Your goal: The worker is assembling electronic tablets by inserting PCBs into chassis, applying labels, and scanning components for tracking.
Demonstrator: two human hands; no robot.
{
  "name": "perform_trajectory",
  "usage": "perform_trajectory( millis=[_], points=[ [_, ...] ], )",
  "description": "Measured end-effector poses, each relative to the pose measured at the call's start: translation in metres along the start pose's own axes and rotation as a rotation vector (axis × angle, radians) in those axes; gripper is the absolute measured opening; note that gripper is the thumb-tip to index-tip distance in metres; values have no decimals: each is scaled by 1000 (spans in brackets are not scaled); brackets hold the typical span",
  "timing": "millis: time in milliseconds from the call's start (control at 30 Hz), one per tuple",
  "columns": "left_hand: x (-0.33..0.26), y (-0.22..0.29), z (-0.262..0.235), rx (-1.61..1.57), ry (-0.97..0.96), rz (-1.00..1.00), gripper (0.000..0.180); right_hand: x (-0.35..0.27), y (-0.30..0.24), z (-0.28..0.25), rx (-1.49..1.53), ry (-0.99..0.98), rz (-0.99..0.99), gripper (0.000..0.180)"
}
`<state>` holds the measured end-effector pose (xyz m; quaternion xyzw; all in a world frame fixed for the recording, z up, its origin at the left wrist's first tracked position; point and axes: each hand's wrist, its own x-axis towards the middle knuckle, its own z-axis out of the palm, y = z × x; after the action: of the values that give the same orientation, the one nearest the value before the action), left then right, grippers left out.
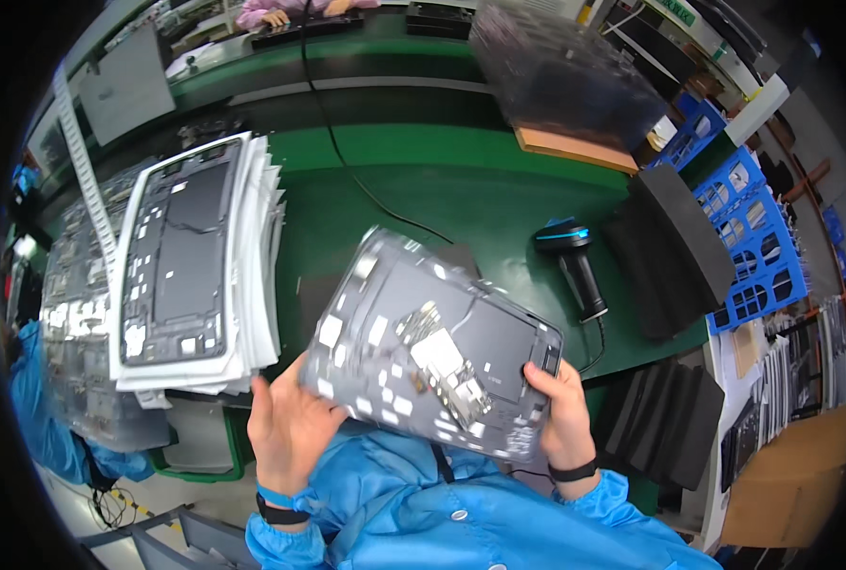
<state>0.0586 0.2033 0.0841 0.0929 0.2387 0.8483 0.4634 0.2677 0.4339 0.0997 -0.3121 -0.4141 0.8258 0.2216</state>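
Note:
A dark grey tablet housing [394,304] with white labels is held tilted in front of my body, slightly blurred. My right hand [565,418] grips its right end, thumb on top and fingers underneath. Lying slantwise across the housing is a narrow circuit board [446,366] with a pale metal shield; I cannot tell whether it is fixed there. My left hand [294,427] is palm up at the lower left corner. Its thumb stands apart, and some fingers are hidden beneath the edge, perhaps touching it.
At left stands a stack of similar housings [180,252] interleaved with white sheets, beside clear plastic trays [81,313]. A barcode scanner [575,266] lies on the green bench [499,199], near black foam sheets [665,252] and blue racks [750,247]. A cable [332,133] crosses the bench; another person's hands [275,17] are beyond.

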Motion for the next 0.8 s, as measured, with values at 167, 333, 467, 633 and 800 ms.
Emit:
perform_trajectory(
  millis=[167,333,467,633,800],
  points=[
    [23,-76,31,522,129,88,79,-16,36,48,272,104,63,60],
    [46,-32,21,533,134,-85,65,-18,54,3,302,-165,6,88],
    [76,20,5,742,-109,-298,70,21,19,10,381,-101,-3,81],
    [102,17,34,1694,341,24,68,44,34,35,-62,117,18,37],
    [79,18,4,1873,307,434,31,42,30,64,-135,352,275,18]
  ],
)
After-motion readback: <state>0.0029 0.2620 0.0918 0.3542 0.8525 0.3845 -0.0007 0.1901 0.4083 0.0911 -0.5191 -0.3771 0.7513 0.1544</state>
